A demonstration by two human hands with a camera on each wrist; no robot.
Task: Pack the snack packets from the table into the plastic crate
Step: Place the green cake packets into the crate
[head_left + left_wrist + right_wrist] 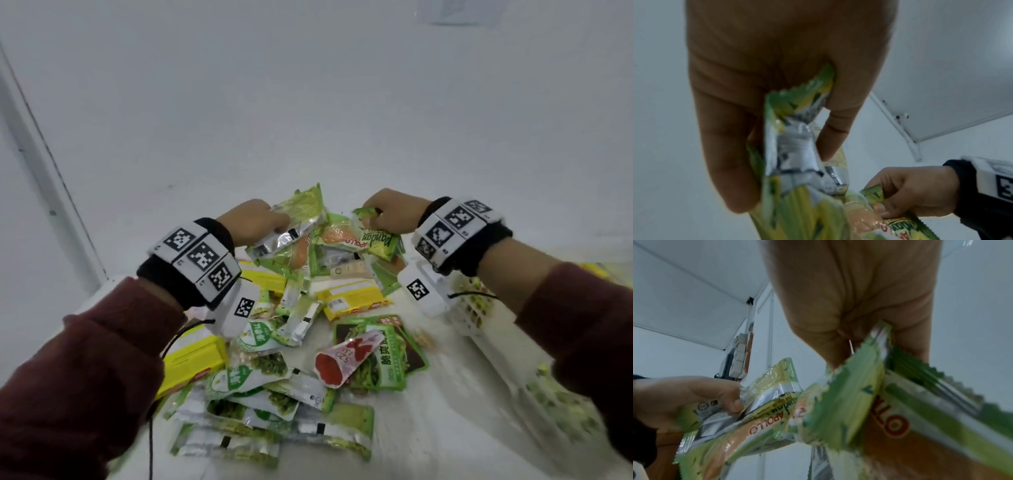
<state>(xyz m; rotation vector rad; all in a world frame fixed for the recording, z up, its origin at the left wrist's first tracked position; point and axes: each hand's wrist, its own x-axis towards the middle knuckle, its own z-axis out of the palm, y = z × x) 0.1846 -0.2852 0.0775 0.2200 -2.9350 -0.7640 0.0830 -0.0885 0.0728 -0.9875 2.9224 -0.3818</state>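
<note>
Above the table's far edge both hands pinch green packets by their crimped ends: left hand (255, 219) on a silver-backed packet (294, 222); right hand (390, 212) on a Pandan packet (378, 240); the crate (479, 318) sits at the right edge, nearer the right hand.

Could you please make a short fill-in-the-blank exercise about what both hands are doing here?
1. The left hand pinches a green ____.
2. The packets in the right hand carry the brand name ____.
3. The white crate stands on the person's ____ side.
4. The boxes in the pile are ____.

Missing words: packet; Apollo; right; yellow
</note>
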